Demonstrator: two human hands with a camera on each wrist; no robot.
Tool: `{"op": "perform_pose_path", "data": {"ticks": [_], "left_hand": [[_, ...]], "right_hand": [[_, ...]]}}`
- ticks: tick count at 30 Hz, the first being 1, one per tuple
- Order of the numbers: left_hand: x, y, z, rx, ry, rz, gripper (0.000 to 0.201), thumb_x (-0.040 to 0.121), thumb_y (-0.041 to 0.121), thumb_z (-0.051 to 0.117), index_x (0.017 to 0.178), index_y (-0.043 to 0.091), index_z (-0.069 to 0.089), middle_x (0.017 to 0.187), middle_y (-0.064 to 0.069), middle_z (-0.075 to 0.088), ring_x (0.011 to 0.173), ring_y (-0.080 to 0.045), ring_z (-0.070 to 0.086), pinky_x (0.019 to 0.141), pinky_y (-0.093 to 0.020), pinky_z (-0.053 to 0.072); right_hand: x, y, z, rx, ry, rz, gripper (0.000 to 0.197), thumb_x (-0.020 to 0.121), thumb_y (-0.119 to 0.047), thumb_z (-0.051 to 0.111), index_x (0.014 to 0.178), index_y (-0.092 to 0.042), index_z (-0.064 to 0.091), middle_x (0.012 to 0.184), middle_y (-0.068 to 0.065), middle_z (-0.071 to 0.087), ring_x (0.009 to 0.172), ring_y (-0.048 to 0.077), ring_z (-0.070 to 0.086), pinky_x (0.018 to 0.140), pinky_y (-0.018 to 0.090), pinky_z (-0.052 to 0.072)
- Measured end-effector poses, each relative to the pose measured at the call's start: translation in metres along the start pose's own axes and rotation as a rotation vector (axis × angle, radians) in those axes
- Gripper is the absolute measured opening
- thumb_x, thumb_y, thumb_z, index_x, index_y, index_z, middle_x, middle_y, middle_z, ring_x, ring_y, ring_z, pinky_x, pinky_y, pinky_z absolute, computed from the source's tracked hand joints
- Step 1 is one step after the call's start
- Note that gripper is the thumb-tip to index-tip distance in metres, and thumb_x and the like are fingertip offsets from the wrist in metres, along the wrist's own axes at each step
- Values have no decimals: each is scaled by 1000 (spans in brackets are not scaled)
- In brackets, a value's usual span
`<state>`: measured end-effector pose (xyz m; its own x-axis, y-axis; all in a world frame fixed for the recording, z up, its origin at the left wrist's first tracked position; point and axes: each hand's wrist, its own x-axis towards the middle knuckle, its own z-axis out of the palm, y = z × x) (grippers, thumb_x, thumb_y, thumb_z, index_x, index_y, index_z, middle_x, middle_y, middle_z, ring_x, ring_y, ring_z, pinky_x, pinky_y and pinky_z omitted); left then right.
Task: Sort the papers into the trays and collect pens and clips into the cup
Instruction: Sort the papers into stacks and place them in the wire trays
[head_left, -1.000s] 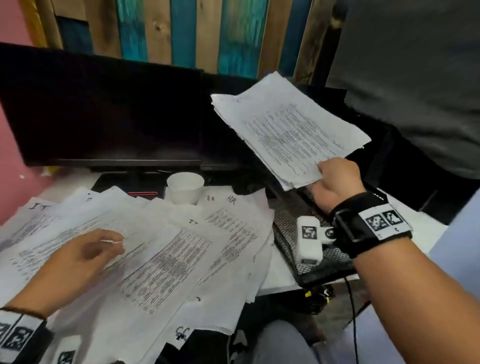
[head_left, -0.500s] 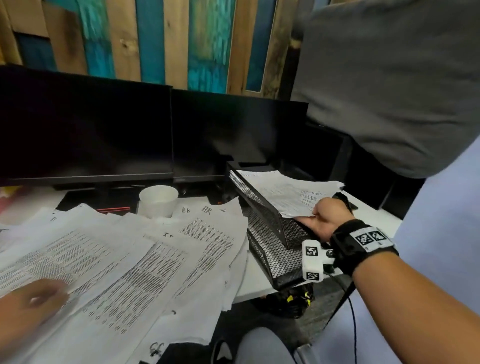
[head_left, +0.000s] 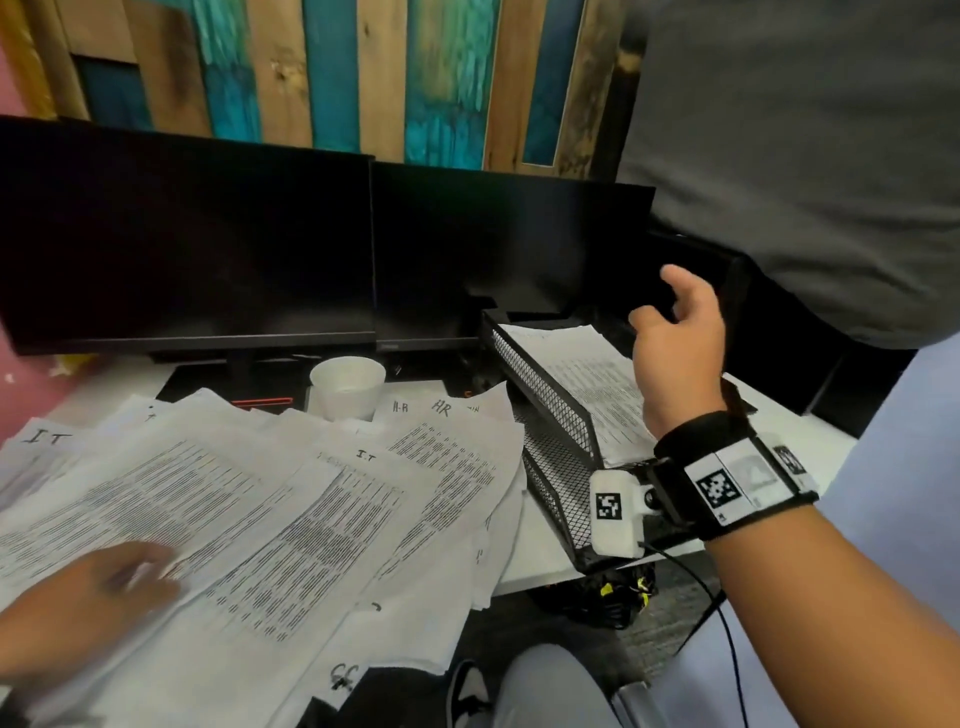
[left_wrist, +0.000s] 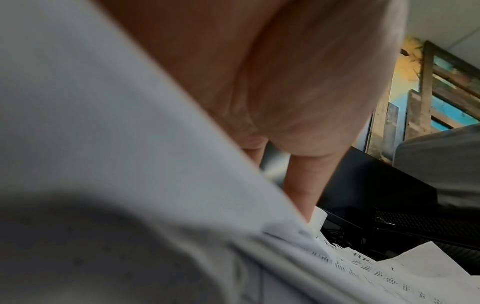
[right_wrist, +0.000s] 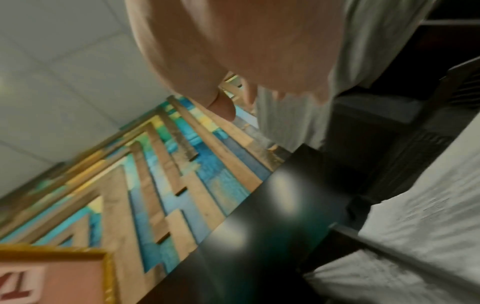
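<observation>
- The right hand (head_left: 675, 345) has let go of the stack of papers (head_left: 582, 387) it held a moment ago; the stack now lies in the black tray (head_left: 550, 410).
- The left hand (head_left: 91, 597) lies flat, fingers straight, on the spread papers (head_left: 291, 509).
- The white cup (head_left: 347, 387) stands beyond that hand, at the far edge of those papers.
- The tray sits just under the right hand.
- The right hand hangs above it, fingers loose, holding nothing.
</observation>
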<state>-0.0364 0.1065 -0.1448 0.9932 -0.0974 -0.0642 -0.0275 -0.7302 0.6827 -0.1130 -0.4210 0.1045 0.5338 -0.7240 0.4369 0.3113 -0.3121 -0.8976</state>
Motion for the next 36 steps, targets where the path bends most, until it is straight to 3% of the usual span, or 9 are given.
{"op": "perform_pose_path", "data": {"ticks": [6, 9, 13, 19, 22, 25, 29, 34, 36], "left_hand": [[-32, 60, -15, 161, -76, -72, 53, 60, 69, 71, 106, 43, 68, 122, 18, 67, 119, -14, 65, 109, -42, 48], [-37, 72, -14, 202, -105, -109, 48, 77, 54, 80, 121, 41, 65, 128, 20, 56, 133, -14, 58, 114, -38, 42], [-40, 76, -16, 265, -123, -121, 59, 72, 57, 82, 125, 45, 59, 143, 15, 54, 130, -12, 55, 110, -35, 44], [-44, 75, -18, 284, -120, -100, 76, 48, 76, 69, 119, 52, 55, 136, 19, 52, 125, -11, 55, 111, -40, 46], [-44, 77, -18, 272, -120, -116, 78, 51, 70, 73, 125, 49, 59, 136, 19, 52, 125, -11, 55, 111, -40, 46], [-47, 80, -17, 266, -102, -112, 60, 65, 59, 79, 120, 53, 56, 137, 19, 52, 124, -11, 55, 110, -40, 47], [-48, 82, -13, 283, -61, -90, 47, 75, 52, 79, 114, 55, 53, 137, 21, 54, 121, -9, 56, 106, -36, 48], [-47, 89, -10, 337, -79, -101, 49, 78, 50, 72, 124, 52, 58, 138, 19, 52, 120, -10, 56, 103, -35, 49], [-48, 93, -9, 347, -89, -106, 54, 76, 48, 71, 129, 50, 59, 136, 20, 52, 116, -9, 58, 100, -33, 52]], "right_hand": [[-62, 11, 61, 15, -670, 394, 56, 96, -16, 68, 148, -26, 50, 123, 2, 68, 117, 19, 66, 98, 43, 60], [-90, 52, 88, -247, -857, 524, 61, 97, -19, 69, 153, -22, 44, 114, -4, 61, 101, 12, 60, 100, 46, 59], [-109, 101, 116, -728, -1068, 394, 66, 90, -26, 74, 149, -14, 45, 137, 4, 61, 118, 24, 61, 102, 40, 55], [-108, 114, 138, -904, -1163, 312, 101, 80, -34, 83, 161, -15, 25, 148, 6, 55, 132, 27, 55, 108, 38, 49], [-111, 109, 141, -778, -1167, 372, 113, 84, -21, 84, 166, -18, 7, 146, 10, 56, 126, 28, 60, 93, 31, 50], [-121, 114, 142, -473, -1074, 545, 99, 84, -6, 81, 159, -23, 17, 108, 15, 74, 68, 23, 71, 62, 33, 59], [-145, 122, 145, -6, -903, 744, 74, 80, 10, 81, 136, -15, 39, 120, 23, 73, 90, 42, 79, 79, 62, 63], [-175, 116, 137, -256, -1263, 567, 28, 97, -12, 71, 124, -13, 66, 107, 12, 81, 88, 37, 80, 76, 43, 66], [-170, 114, 135, -358, -1229, 490, 22, 100, -13, 62, 122, -13, 68, 102, 11, 81, 80, 32, 81, 78, 46, 67]]}}
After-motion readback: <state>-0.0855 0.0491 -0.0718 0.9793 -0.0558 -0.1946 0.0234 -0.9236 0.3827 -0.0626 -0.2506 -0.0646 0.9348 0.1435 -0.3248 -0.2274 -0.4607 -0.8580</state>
